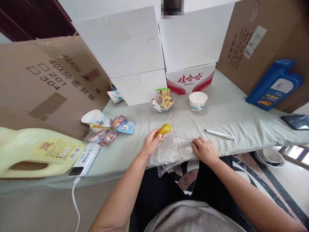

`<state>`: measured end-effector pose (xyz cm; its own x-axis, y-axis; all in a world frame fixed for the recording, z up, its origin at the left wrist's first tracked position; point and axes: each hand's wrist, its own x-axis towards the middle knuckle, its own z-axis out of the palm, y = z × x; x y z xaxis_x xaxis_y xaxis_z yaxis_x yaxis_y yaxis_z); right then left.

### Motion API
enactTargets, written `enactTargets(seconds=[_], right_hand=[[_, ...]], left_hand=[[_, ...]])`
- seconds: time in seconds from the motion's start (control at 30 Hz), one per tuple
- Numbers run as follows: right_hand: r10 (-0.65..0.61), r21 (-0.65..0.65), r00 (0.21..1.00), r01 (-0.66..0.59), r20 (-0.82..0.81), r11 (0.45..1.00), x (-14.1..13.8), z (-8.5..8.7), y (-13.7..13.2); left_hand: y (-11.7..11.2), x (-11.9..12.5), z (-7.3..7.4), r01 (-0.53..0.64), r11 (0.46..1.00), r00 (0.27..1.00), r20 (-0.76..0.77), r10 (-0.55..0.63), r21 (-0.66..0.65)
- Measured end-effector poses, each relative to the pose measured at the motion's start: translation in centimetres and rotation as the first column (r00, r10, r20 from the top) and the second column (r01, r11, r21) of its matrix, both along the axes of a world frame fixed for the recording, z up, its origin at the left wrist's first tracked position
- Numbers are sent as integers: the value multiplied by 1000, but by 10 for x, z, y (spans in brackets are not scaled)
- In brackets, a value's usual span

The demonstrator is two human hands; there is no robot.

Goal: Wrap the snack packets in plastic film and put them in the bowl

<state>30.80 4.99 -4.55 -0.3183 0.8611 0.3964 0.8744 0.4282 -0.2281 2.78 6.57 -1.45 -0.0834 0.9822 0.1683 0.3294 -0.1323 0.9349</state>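
A yellow wrapped snack is gripped in my left hand, just above the cloth-covered table. My right hand has its fingers curled on the edge of a clear plastic bag, which lies crumpled at the table's front and hangs partly over it. Beyond the hands stands a clear plastic bowl filled with small packaged snacks. To its right is a white paper bowl with a blue pattern. A white pen lies to the right of my right hand.
At left are wrapped snacks, a tipped paper bowl, a white power strip and a pale yellow jug. White boxes wall the back. A blue bottle and a phone are at right.
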Motion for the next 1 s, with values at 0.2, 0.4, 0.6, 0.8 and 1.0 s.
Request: enactTargets(seconds=[0.2, 0.4, 0.6, 0.8, 1.0], right_hand=[[8, 12, 1000, -8, 19, 1000, 0, 0, 0], [-12, 5, 999, 12, 34, 1000, -2, 0, 0], [-65, -258, 976, 118, 206, 959, -6, 24, -12], [-157, -422, 929, 297, 335, 857, 0, 61, -15], [-69, -238, 984, 108, 163, 965, -2, 52, 13]], left_hand=[[-20, -74, 3, -316, 945, 921, 211, 327, -85], [-38, -124, 5, -576, 771, 680, -366, 636, 270], [-55, -39, -4, -5, 961, 753, -632, 185, 275], [-40, 27, -3, 134, 982, 565, -824, 35, 133], [-18, 41, -3, 233, 969, 417, -893, -172, -78]])
